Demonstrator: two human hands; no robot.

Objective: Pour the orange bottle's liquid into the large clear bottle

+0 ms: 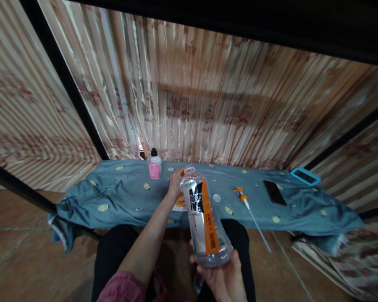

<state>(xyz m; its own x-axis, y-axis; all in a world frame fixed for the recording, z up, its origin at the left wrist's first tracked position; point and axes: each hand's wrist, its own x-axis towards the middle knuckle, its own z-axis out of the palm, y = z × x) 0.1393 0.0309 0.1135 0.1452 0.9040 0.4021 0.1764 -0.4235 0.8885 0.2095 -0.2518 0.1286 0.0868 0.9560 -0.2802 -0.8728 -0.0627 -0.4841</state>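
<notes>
My right hand [222, 274] grips the base of a large clear plastic drink bottle [204, 222] with an orange, silver and black label. The bottle leans away from me, and its neck, with a whitish rim, is beside my left hand [175, 183]. The fingers of my left hand curl around an orange-and-white container [180, 202], which is mostly hidden behind the drink bottle and my wrist. To the right, an orange pump head [242, 195] with a long pale dip tube lies on the cloth. A small white round disc [216, 197] lies between them.
A small bottle with a pink label and black cap [154, 165] stands at the back left. On the right lie a dark phone [274, 193] and a blue-framed object [305, 176]. Grey-green patterned cloth [119, 193] covers the narrow table. Dark metal bars [69, 88] and curtains surround it.
</notes>
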